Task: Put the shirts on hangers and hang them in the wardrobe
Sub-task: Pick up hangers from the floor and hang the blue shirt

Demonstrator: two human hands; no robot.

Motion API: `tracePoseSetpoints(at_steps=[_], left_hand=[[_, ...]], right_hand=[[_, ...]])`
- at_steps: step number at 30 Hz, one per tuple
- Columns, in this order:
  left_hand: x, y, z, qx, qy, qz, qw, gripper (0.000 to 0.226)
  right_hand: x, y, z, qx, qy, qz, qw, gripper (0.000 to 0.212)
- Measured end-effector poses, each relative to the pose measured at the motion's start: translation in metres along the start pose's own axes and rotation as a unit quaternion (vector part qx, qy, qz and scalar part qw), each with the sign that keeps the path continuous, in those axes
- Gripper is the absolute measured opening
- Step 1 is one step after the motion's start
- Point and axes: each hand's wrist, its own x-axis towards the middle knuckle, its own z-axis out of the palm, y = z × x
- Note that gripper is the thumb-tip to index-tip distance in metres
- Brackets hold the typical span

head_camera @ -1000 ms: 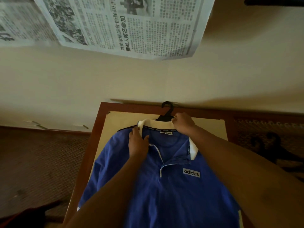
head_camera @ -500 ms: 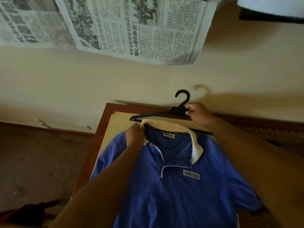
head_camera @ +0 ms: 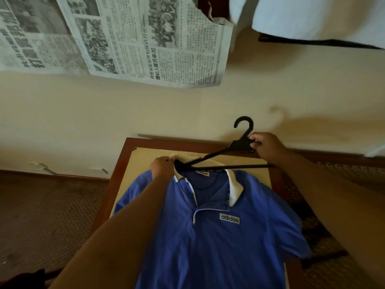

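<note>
Both forearms stretched forward; left hand (head_camera: 162,168) curled, gripping at the collar; right hand (head_camera: 267,147) pinching the hanger's neck.

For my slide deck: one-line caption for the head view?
Left hand holds blue shirt collar while right hand angles black hanger into it.

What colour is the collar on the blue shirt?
White, on the collar of the blue shirt; the head view shows it plainly.

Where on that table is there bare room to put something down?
A bare tan strip of table lies between its far wooden edge and the shirt's collar, left of the hanger. The blue shirt and both hands crowd the rest.
</note>
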Motion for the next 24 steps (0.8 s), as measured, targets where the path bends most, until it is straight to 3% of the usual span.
tracePoseSetpoints(at_steps=[5, 13, 17, 21, 24], left_hand=[[-0.005, 0.004, -0.001, -0.050, 0.011, -0.016, 0.999, 0.032], [-0.003, 0.003, 0.002, -0.107, -0.001, -0.040, 0.993, 0.032], [-0.002, -0.003, 0.004, -0.071, -0.001, 0.000, 0.998, 0.031], [-0.003, -0.012, 0.015, 0.002, -0.010, 0.039, 0.999, 0.029], [-0.016, -0.015, 0.028, 0.129, 0.025, 0.136, 0.982, 0.044]], right_hand=[[-0.001, -0.022, 0.049, 0.003, -0.048, -0.018, 0.999, 0.019], [0.019, -0.063, 0.125, 0.026, -0.086, -0.002, 0.996, 0.033], [0.024, -0.061, 0.135, 0.002, -0.078, 0.001, 0.997, 0.034], [-0.001, -0.049, 0.138, -0.022, 0.007, 0.022, 1.000, 0.037], [-0.047, -0.037, 0.146, -0.100, 0.083, 0.034, 0.991, 0.037]])
